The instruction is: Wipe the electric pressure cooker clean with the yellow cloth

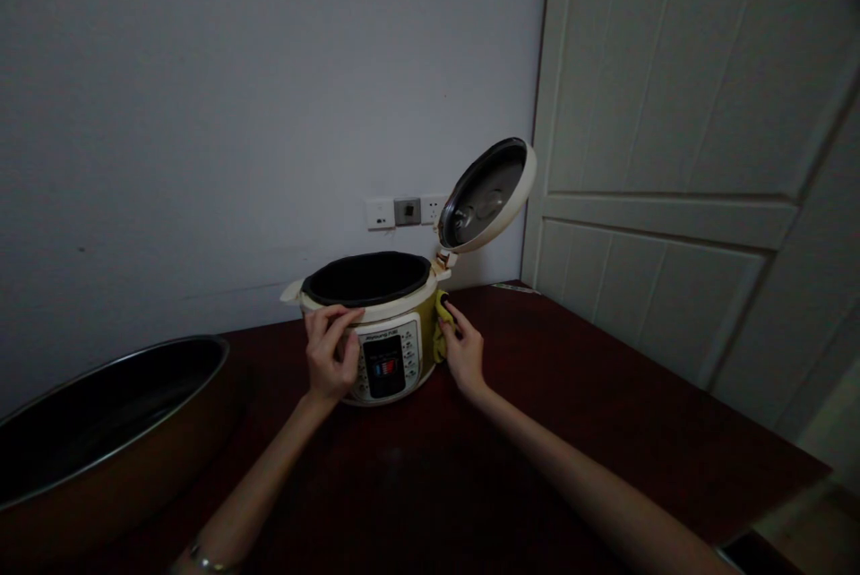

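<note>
An electric pressure cooker (427, 367) stands on the dark red table, its control panel (386, 364) facing me. Its round lid (494, 199) is hinged up and leans to the right. The dark inside of the pot shows nothing I can make out. My left hand (331, 356) rests at the cooker's front left, fingertips on the pale rim and the thumb near the panel. In my right hand (463, 347) is a yellow-green cloth (440, 347), pressed against the cooker's right side.
A large brown pan (114, 459) with a metal rim sits at the left. Behind the cooker, wall sockets (407, 211) are set in the pale wall (269, 91). A panelled white door (672, 199) stands along the right of the table (571, 378).
</note>
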Demonstrator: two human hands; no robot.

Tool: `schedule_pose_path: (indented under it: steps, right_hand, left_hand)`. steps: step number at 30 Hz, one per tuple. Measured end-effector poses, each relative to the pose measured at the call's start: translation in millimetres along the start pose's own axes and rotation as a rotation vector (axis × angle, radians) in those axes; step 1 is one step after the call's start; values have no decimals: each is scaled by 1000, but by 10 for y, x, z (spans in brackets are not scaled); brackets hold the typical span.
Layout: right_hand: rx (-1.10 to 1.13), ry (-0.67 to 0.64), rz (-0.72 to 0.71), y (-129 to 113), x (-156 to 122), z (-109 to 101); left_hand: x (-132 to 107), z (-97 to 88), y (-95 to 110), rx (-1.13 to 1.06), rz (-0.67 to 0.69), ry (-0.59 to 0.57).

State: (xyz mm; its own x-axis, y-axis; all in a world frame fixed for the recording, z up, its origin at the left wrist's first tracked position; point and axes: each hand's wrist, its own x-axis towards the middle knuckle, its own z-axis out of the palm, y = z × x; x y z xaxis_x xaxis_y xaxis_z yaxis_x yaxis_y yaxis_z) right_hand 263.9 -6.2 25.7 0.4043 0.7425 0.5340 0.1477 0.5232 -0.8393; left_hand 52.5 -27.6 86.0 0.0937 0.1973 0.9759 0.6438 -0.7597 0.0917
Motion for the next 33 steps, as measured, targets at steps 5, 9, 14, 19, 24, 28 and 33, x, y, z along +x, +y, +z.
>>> schedule_pose_path:
  steps: [5,9,14,19,24,28,33]
  right_hand:
    - [-52,-108,-22,87,-351,-153]
    - [-111,-85,-78,126,-346,-224]
    - [-179,-11,-178,-182,92,-137]
    - [-245,-8,-283,-188,169,-121]
    - [-262,-80,-270,152,-124,-217]
    - [-261,-71,-314,20,11,-189]
    - [-270,-22,-341,-138,172,-120]
  left_hand:
    - [-15,1,17,8,7,-6]
    - [-20,5,10,25,-3,-16]
    - [-10,1,19,7,34,-9]
    - [-7,-14,34,3,31,-17]
    - [-8,-3,36,5,29,-11]
    - [-25,11,31,10,28,-11]
    - [-30,13,34,29,32,-11]
